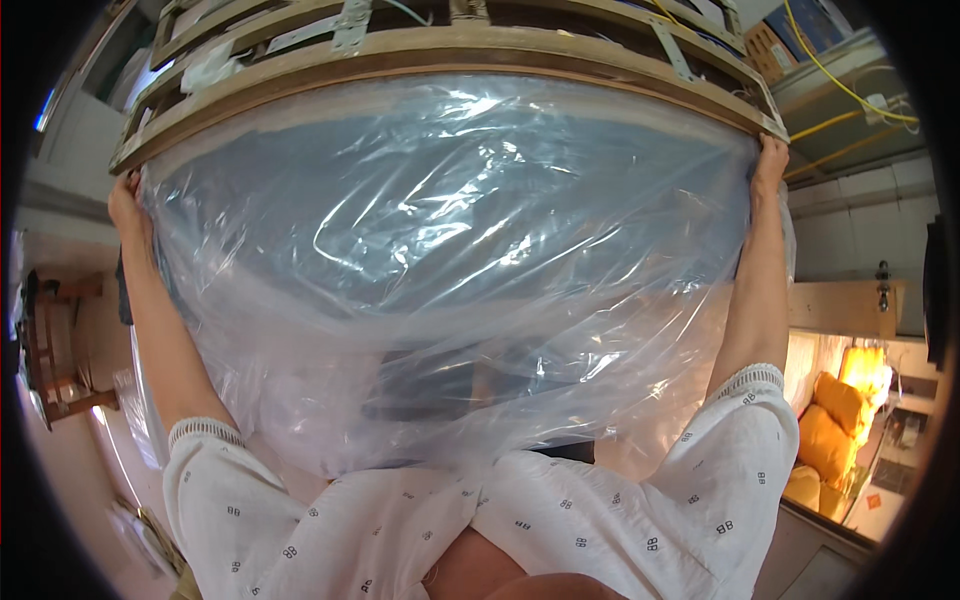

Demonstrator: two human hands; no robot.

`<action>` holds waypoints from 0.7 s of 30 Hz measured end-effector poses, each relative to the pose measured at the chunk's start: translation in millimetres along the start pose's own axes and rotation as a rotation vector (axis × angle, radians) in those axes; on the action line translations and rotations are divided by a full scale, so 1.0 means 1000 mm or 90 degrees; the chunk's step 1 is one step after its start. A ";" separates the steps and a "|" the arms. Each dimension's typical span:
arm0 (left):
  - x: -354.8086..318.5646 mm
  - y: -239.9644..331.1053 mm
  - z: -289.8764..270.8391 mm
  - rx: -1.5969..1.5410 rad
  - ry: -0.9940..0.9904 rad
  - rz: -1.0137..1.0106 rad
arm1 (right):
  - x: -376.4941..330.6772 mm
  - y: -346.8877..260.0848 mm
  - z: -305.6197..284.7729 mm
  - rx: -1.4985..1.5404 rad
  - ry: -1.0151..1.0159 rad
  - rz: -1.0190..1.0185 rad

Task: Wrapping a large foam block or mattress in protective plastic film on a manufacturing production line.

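Note:
A large clear plastic sheet (pixel 420 220), wrinkled and shiny, spreads in front of me over a blue-grey surface. Its far edge lies along a wooden slatted frame (pixel 450 55) fitted with metal plates. At the far left corner my left hand (pixel 127 203) is closed on the sheet's edge, right beside the frame's end. My right hand (pixel 769 165) is likewise closed at the far right corner, touching the frame there. Both arms are stretched wide, and the fingertips are partly hidden. Dark shapes show dimly through the near part of the plastic.
On the right, a yellow cable (pixel 840 85) hangs past the frame. Orange-yellow cushions or bags (pixel 832 430) lie in a lit area at the lower right. Farther left stands a brown wooden rack (pixel 62 350) by the wall.

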State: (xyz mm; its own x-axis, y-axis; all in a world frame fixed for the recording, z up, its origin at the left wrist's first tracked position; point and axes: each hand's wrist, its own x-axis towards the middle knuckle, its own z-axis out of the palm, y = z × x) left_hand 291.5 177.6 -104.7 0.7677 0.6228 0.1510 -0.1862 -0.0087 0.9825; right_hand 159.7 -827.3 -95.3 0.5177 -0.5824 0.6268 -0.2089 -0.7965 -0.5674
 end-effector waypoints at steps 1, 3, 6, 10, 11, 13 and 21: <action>0.006 -0.001 -0.003 -0.018 0.009 -0.006 | 0.004 0.004 0.000 0.092 0.006 -0.001; 0.006 -0.004 -0.004 -0.033 0.017 -0.015 | 0.000 -0.004 0.000 0.199 -0.012 -0.022; 0.014 -0.004 -0.020 -0.006 0.109 0.061 | -0.008 -0.023 -0.001 0.219 0.009 -0.047; 0.042 -0.020 -0.029 0.173 0.006 0.076 | 0.000 0.004 0.001 0.137 0.060 0.007; 0.031 -0.020 -0.007 0.217 -0.002 0.019 | 0.003 0.013 -0.009 0.264 0.036 0.084; 0.005 -0.004 -0.014 0.560 -0.002 0.127 | -0.008 -0.027 -0.006 0.623 0.009 0.369; 0.025 0.101 -0.134 0.296 -0.085 0.018 | -0.107 -0.056 -0.117 1.153 -0.099 0.533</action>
State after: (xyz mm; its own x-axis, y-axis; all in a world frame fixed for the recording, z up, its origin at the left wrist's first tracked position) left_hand 210.0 297.4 -16.7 0.8443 0.5110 0.1612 0.0623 -0.3926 0.9176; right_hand 19.3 -739.8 -68.0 0.8302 -0.5572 -0.0172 0.4810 0.7316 -0.4831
